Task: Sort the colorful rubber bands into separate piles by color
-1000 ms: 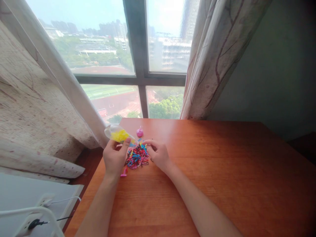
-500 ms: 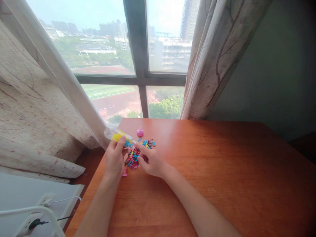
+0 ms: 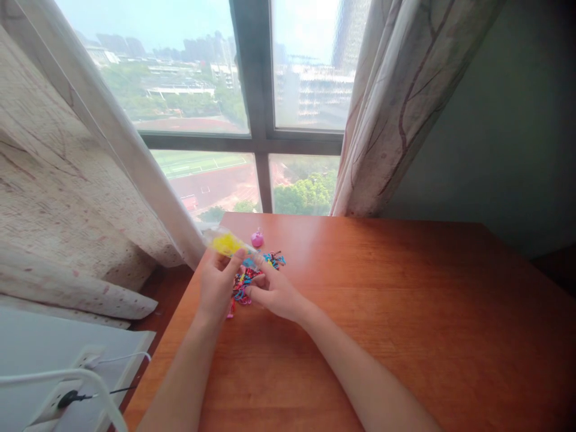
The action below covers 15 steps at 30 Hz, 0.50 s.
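While left hand grips tube, right hand touches bands.

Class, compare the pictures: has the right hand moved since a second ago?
Yes. Judged against the small pink object, the right hand has slid left, toward the left hand holding the clear pouch.

Bright yellow shows through the clear pouch. The heap of little bands is a tangle of pink, blue, black and red. There's a pink trinket, and the table is orange-brown with wood grain. The cream curtain carries a brown branch pattern, and the wall is dull grey-green.
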Available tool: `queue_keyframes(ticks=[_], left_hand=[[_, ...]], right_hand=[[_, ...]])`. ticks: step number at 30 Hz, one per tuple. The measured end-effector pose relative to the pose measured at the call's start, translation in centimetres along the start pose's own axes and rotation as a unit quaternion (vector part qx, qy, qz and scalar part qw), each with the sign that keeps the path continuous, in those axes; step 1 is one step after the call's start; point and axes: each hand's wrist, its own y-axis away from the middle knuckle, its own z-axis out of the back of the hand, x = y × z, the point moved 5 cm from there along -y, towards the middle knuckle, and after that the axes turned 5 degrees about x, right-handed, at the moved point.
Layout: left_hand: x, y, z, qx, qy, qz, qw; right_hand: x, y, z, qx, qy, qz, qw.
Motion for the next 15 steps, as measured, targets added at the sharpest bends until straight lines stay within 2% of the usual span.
queue_keyframes(ticks=[3, 9, 15], left_hand=[[-0.3, -0.1, 0.3, -0.018, -0.004, -0.021, 1.000], [-0.5, -0.2, 0.6, -0.041, -0.006, -0.039, 0.998], [-0.4, -0.6, 1.4, -0.070, 0.004, -0.052, 0.996]], right_hand=[[0.2, -0.1, -0.1, 0.003, -0.065, -0.020, 0.998], [0.5, -0.2, 0.6, -0.018, -0.057, 0.006, 0.998], [-0.1, -0.2, 1.3, -0.048, -0.082, -0.013, 0.995]])
